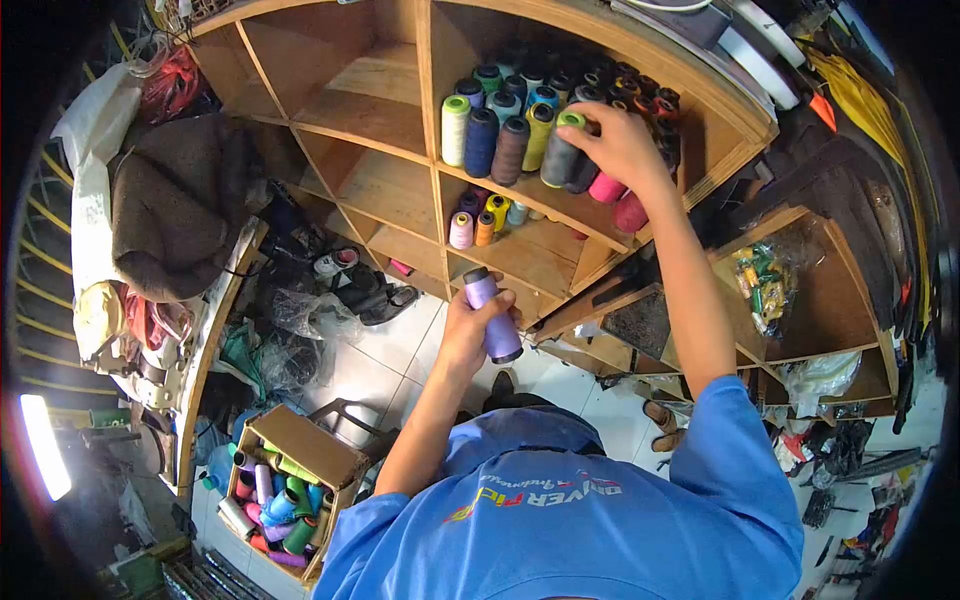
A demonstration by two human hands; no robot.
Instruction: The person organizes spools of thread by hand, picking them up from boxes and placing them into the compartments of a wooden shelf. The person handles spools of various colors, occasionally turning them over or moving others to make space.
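My left hand [478, 318] is wrapped round a purple thread spool [492, 318] with dark ends, held in front of the wooden shelf. Up at the right compartment, my right hand [605, 140] grips the green top of a dark grey spool [561, 155]. Beside that spool, on its left, stand a yellow spool [537, 135], a brown spool [511, 152], a navy spool [481, 142] and a pale green spool [455, 130]. Pink spools [606, 187] show below my right wrist. More spools fill the compartment behind.
The wooden shelf [432, 120] has a lower compartment with small spools [485, 225]. A cardboard box [305, 450] of mixed spools stands at lower left. Dark cloth [180, 200] lies on the left table. Shoes [365, 285] and plastic bags are on the floor, sandals [664, 425] at right.
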